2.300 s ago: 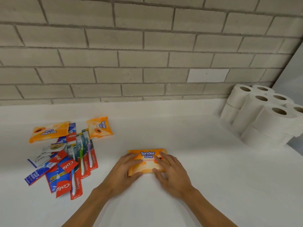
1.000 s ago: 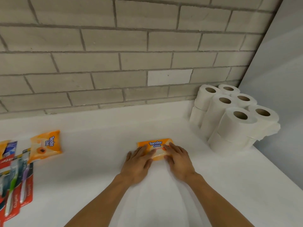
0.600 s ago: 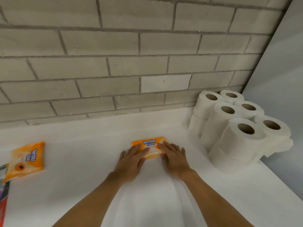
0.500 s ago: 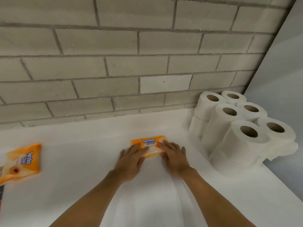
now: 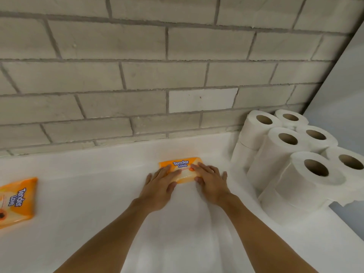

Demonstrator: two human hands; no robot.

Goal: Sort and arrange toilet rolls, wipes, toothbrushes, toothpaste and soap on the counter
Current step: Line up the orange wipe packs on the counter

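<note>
An orange "Tender Love" wipes pack [image 5: 182,164] lies flat on the white counter [image 5: 98,194], close to the back wall. My left hand [image 5: 160,186] rests on its left half with straight fingers. My right hand [image 5: 211,180] lies on its right half the same way. A second orange wipes pack [image 5: 15,201] lies at the far left edge of the view. Several white toilet rolls [image 5: 295,160] are stacked in two layers in the right corner.
A grey brick wall [image 5: 157,75] runs along the back of the counter. A pale side wall [image 5: 346,85] closes off the right, behind the rolls. The counter's right edge falls away below the rolls.
Both hands have slid the wipes pack back and to the right, toward the wall and the rolls. The view has followed, so the toothbrush and toothpaste pile has left the frame.
</note>
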